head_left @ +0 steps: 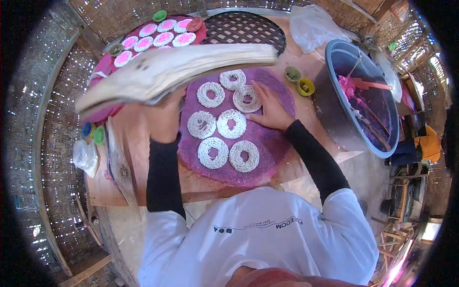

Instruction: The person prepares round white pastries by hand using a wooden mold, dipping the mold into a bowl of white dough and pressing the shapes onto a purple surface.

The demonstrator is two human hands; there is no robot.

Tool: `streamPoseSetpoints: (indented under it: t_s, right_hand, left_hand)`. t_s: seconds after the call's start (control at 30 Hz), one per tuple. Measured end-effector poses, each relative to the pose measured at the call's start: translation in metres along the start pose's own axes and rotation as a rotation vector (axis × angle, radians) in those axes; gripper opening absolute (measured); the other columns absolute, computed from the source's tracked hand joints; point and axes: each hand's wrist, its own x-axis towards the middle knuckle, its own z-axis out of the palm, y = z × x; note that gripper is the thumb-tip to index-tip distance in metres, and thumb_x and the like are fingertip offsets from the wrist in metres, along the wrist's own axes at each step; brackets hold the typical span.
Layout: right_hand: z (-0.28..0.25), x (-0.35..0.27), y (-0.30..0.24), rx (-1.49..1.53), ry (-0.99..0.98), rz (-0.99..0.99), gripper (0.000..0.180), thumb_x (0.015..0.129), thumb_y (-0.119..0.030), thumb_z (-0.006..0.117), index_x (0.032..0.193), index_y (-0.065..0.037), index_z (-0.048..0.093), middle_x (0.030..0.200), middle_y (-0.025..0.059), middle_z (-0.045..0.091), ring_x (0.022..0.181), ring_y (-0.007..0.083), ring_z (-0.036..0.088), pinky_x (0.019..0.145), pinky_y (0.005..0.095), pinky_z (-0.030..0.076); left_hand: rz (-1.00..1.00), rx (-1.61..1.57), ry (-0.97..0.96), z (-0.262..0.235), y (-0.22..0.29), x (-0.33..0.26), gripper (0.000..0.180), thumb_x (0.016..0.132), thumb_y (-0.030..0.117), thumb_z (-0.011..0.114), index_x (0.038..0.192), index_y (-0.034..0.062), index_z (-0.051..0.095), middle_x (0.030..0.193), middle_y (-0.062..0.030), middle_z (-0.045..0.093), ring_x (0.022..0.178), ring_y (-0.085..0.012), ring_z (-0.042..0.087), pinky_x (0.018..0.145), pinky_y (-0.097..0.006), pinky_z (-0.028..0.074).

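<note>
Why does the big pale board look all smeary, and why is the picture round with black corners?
Head view: the pale wooden board in the left hand is smeared by motion blur, while the white rice rings on the purple mat under the right hand look sharp; the fisheye lens bends the woven walls and leaves the corners black.

Wooden worktop [210, 184], reddish-brown, bare along its near edge. A purple round mat [267, 143] lies at its centre. A grey basin [344, 62] stands at the right edge, two small rings [299, 80] beside it. Small blue and green lids [93, 133] and a clear bag [85, 157] sit at the left edge
</note>
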Motion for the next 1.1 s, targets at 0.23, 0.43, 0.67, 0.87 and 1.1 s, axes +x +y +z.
streamPoseSetpoints:
  t_s: [0.23, 0.43, 0.67, 0.87, 1.1]
  right_hand:
    - [0.009, 0.005, 0.005, -0.056, 0.003, 0.000, 0.099, 0.063, -0.041, 0.070, 0.135, -0.003, 0.013, 0.127, 0.0233, 0.035, 0.119, 0.0351, 0.033, 0.099, 0.0437, 0.025]
    - [-0.003, 0.009, 0.014, 0.213, -0.036, 0.038, 0.101, 0.064, -0.033, 0.072, 0.136, -0.003, 0.008, 0.122, 0.0202, 0.042, 0.115, 0.0269, 0.040, 0.096, 0.0357, 0.031]
    - [-0.039, -0.054, -0.020, 0.385, -0.101, 0.152, 0.101, 0.063, -0.023, 0.075, 0.136, 0.000, 0.008, 0.126, 0.0180, 0.038, 0.116, 0.0238, 0.039, 0.097, 0.0317, 0.031]
    - [-0.031, -0.100, -0.039, 0.000, -0.040, 0.120, 0.099, 0.059, -0.020, 0.077, 0.134, -0.001, 0.016, 0.125, 0.0181, 0.039, 0.118, 0.0295, 0.036, 0.099, 0.0352, 0.027]
    - [-0.021, -0.081, -0.027, 0.017, 0.037, 0.050, 0.095, 0.060, -0.026, 0.076, 0.133, -0.001, 0.021, 0.126, 0.0193, 0.038, 0.119, 0.0301, 0.034, 0.099, 0.0368, 0.027]
  left_hand:
    - [0.138, 0.249, 0.259, -0.058, 0.006, -0.046, 0.012, 0.071, 0.002, 0.057, 0.082, -0.0034, 0.055, 0.076, -0.0064, 0.056, 0.069, -0.0158, 0.051, 0.066, -0.028, 0.040]
    - [0.010, 0.147, 0.293, -0.072, 0.010, -0.071, 0.004, 0.063, 0.003, 0.056, 0.063, 0.0001, 0.053, 0.067, -0.0046, 0.054, 0.066, -0.0151, 0.051, 0.061, -0.028, 0.039]
    - [-0.041, 0.191, 0.338, -0.103, -0.016, -0.101, 0.020, 0.067, -0.001, 0.057, 0.087, -0.0031, 0.056, 0.080, -0.0076, 0.057, 0.072, -0.0182, 0.053, 0.067, -0.028, 0.042]
    - [-0.136, 0.018, 0.426, -0.095, -0.005, -0.115, 0.015, 0.068, 0.007, 0.062, 0.081, 0.0013, 0.056, 0.071, -0.0051, 0.054, 0.060, -0.0122, 0.048, 0.056, -0.025, 0.038]
    - [-0.197, -0.077, 0.507, -0.077, 0.003, -0.143, 0.013, 0.070, 0.009, 0.063, 0.079, 0.0034, 0.056, 0.064, -0.0024, 0.051, 0.053, -0.0104, 0.046, 0.049, -0.023, 0.036]
